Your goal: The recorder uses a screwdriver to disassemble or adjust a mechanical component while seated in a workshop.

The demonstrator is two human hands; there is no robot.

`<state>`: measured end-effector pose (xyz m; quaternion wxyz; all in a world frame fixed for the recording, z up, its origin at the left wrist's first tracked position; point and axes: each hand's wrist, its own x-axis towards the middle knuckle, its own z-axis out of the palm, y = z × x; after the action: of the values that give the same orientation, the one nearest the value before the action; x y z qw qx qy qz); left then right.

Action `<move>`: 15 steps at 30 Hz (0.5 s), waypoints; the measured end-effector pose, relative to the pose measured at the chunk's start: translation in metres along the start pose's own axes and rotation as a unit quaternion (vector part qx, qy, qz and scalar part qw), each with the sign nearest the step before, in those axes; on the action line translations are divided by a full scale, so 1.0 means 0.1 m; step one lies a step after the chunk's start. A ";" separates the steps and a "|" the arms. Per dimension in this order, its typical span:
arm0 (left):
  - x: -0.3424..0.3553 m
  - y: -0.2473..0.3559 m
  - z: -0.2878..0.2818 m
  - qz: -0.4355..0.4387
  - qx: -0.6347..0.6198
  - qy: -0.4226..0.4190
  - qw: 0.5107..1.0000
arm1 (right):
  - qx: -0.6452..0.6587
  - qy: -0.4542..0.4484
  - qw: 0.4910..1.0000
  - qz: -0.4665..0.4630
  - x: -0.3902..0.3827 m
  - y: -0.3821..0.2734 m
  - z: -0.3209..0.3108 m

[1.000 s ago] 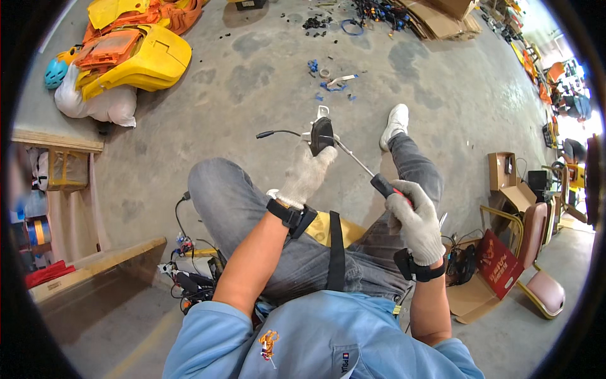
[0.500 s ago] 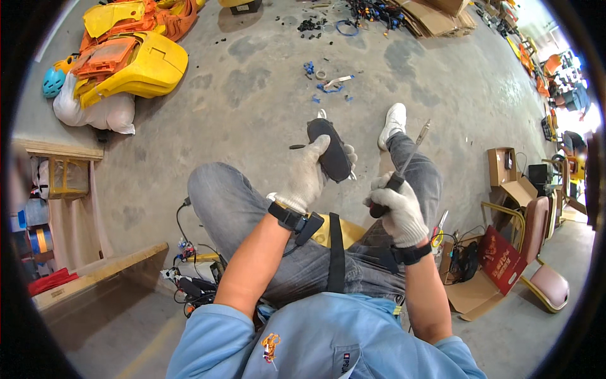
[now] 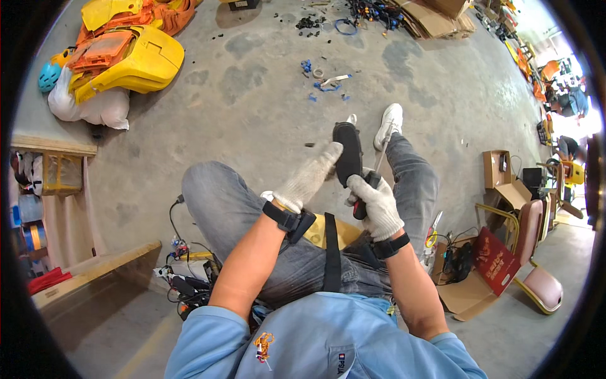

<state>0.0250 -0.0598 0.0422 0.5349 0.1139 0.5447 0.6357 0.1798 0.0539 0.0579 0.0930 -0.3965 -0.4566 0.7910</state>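
Observation:
My gloved left hand [image 3: 309,174] grips an elongated black plastic piece [image 3: 347,150] with a silvery part at its upper end, above my lap and between my bent legs. My gloved right hand [image 3: 379,205] is closed on a screwdriver with a black and red handle [image 3: 358,209], its metal shaft angled up beside the piece's right side. My right fingers are at the lower end of the piece; whether they touch it I cannot tell. A yellow seat [image 3: 338,230] with a black strap shows under me. White-handled scissors [image 3: 435,226] lie at my right.
Yellow and orange plastic shells [image 3: 139,60] on white bags lie at upper left, near a wooden ledge [image 3: 95,268]. Small blue scraps [image 3: 306,65], a tape roll and cardboard sheets [image 3: 435,19] lie ahead. Open boxes [image 3: 457,297], chairs [image 3: 530,234] and cables are at right. People work at far right.
The black piece has turned from its earlier facing and shifted right. My right hand with the screwdriver has come inward to the piece's lower end.

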 end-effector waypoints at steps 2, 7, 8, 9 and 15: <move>0.05 -0.06 -0.10 0.014 0.088 0.160 0.983 | 0.017 0.014 1.000 0.012 0.02 -0.02 -0.03; 0.01 0.01 -0.06 0.051 -0.077 0.145 0.985 | 0.038 0.016 0.999 0.027 0.06 -0.02 -0.05; 0.04 -0.02 -0.04 0.053 -0.087 0.104 0.989 | 0.030 0.021 0.999 0.033 0.05 -0.01 -0.04; 0.05 0.00 -0.01 0.056 -0.096 0.063 0.992 | 0.029 0.020 0.999 0.035 0.05 0.01 -0.03; 0.02 0.06 0.10 0.082 -0.200 -0.022 0.976 | 0.061 -0.108 0.988 0.088 0.02 0.10 0.05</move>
<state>0.0280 -0.0514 0.0502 0.5044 0.0626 0.3833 0.7712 0.1768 0.0458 0.0500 -0.0032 -0.3409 -0.3779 0.8608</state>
